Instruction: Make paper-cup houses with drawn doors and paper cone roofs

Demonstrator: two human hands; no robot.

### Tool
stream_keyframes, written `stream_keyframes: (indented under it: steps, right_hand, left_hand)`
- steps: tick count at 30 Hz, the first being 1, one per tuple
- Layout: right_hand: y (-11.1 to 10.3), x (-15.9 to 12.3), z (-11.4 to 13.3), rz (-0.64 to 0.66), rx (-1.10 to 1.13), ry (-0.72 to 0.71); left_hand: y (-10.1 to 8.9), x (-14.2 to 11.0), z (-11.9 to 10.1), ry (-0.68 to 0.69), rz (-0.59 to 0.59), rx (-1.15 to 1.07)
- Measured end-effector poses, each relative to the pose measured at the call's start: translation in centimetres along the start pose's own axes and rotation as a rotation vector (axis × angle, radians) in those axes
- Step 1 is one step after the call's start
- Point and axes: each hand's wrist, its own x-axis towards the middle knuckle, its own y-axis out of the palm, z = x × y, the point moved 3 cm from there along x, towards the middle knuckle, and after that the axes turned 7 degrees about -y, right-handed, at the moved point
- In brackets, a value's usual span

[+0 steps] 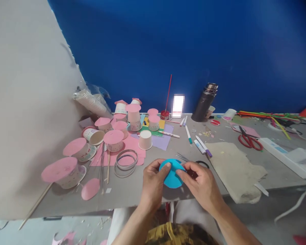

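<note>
Between my two hands is a round piece of blue paper (172,178), raised above the front edge of the grey table (127,194). My left hand (154,180) pinches its left side, thumb on the near face. On the right side my right hand (200,182) grips the same paper with thumb and fingers. A pair of scissors (202,164) lies just behind my right hand, partly hidden by it. Beyond the paper stands an upside-down white paper cup (145,140). Several wire rings (126,163) lie to the left of my left hand.
Paper cups topped with pink discs (114,137) crowd the left side. A dark thermos (205,102) stands at the back. On the right are a beige cloth (231,166), red-handled scissors (248,139) and a white power strip (287,156). Markers (204,146) lie near the cloth.
</note>
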Motion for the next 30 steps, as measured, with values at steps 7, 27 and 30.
stream_keyframes:
  steps: [7,27,30]
  right_hand:
    - [0.2,0.6,-1.1,0.148,-0.047,0.121]
    - [0.0,1.3,-0.7,0.089,0.030,-0.005]
    - [-0.1,1.4,-0.7,0.067,-0.023,-0.061]
  left_hand:
    - [-1.0,0.8,0.0,-0.028,0.044,0.120]
    - [-1.0,1.3,-0.6,-0.085,0.073,0.190]
    - [-1.0,1.3,-1.0,-0.004,0.060,0.271]
